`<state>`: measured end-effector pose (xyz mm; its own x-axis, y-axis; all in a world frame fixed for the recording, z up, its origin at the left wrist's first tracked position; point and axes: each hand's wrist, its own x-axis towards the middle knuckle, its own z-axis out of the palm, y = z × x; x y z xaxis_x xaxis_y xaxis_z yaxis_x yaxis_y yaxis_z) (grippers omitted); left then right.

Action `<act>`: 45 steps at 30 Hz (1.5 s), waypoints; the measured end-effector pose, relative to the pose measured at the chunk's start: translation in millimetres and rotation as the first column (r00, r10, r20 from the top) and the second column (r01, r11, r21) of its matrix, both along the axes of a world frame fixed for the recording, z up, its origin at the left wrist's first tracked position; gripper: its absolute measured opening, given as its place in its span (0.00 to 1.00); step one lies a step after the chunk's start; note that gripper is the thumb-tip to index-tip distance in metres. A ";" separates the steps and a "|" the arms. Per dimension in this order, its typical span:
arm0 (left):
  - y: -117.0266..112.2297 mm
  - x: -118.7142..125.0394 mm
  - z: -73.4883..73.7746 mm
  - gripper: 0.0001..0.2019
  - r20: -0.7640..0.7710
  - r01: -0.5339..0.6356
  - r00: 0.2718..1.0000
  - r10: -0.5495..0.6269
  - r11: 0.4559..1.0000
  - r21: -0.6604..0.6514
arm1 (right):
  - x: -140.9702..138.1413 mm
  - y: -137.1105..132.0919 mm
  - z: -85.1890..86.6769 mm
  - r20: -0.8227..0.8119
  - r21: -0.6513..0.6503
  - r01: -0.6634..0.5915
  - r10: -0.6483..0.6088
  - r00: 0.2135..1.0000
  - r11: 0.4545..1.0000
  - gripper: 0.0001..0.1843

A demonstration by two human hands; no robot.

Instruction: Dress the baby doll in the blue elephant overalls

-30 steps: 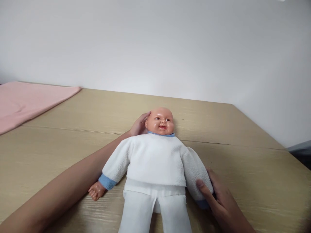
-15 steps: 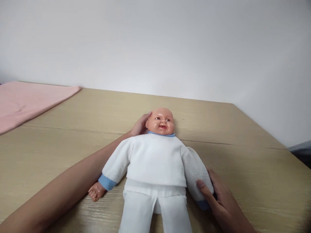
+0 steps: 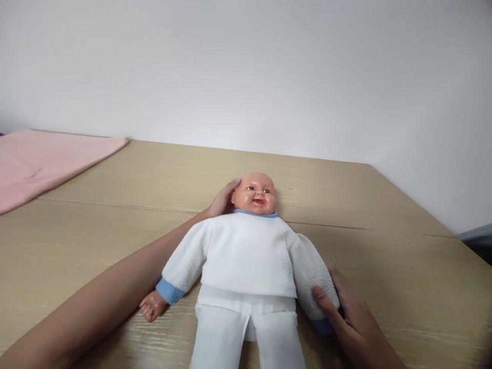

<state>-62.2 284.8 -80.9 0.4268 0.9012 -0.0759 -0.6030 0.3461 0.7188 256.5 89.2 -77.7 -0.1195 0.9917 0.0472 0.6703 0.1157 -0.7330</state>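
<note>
A baby doll (image 3: 246, 256) in a white fleece top with blue cuffs and white trousers lies face up on the wooden table (image 3: 115, 230), head pointing away from me. My left hand (image 3: 224, 200) cups the side and back of the doll's bald head, fingers curled round it. My right hand (image 3: 346, 320) is closed round the doll's sleeve near its blue cuff, thumb on top of the fleece. The doll's other arm lies out to the side, its bare plastic hand (image 3: 152, 306) resting on the table beside my left forearm.
A pink blanket (image 3: 42, 159) lies spread at the table's far left corner. A plain white wall stands behind the table. The table's right edge runs diagonally at the far right, with a dark gap beyond it.
Almost nothing has moved. The doll and both hands sit a touch lower in the picture, as from a slight tilt of my head.
</note>
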 end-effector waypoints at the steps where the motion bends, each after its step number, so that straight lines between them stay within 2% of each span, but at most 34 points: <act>1: 0.1 -0.4 -0.4 0.29 -0.006 0.004 1.000 -0.004 1.000 -0.003 | -0.5 0.4 1.5 0.000 -0.003 -0.002 0.002 1.000 1.000 0.26; 8: 0.5 -3.8 1.0 0.28 -0.058 0.036 0.998 -0.035 0.999 0.013 | -0.5 0.6 2.9 0.013 -0.011 0.003 -0.002 1.000 1.000 0.27; 16: 1.5 -2.3 1.7 0.27 -0.041 0.046 0.998 -0.045 0.999 0.014 | -0.6 -0.5 4.8 0.028 -0.028 -0.006 0.006 1.000 1.000 0.30; 28: 3.2 -2.7 -1.5 0.29 -0.063 0.062 0.996 -0.061 0.998 0.016 | 0.6 -0.4 2.6 0.019 -0.004 -0.001 0.002 1.000 1.000 0.27; 33: 3.0 -3.3 -2.4 0.28 -0.094 0.027 0.995 -0.025 0.999 0.019 | 2.5 -0.4 -1.4 0.014 -0.008 -0.011 0.011 1.000 1.000 0.28; 38: 2.7 -3.9 -2.6 0.31 -0.080 0.077 0.994 -0.076 0.997 0.013 | 2.2 -0.1 -0.2 0.016 0.000 -0.009 0.009 1.000 1.000 0.29; 45: 1.7 -3.1 -1.2 0.31 -0.079 0.068 0.995 -0.068 0.998 0.008 | 2.0 -0.2 0.3 0.024 0.006 -0.008 0.008 1.000 1.000 0.28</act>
<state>-65.4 286.5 -82.1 0.4801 0.8712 -0.1022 -0.5197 0.3764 0.7670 258.6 89.0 -77.4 -0.1287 0.9904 0.0507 0.6867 0.1259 -0.7159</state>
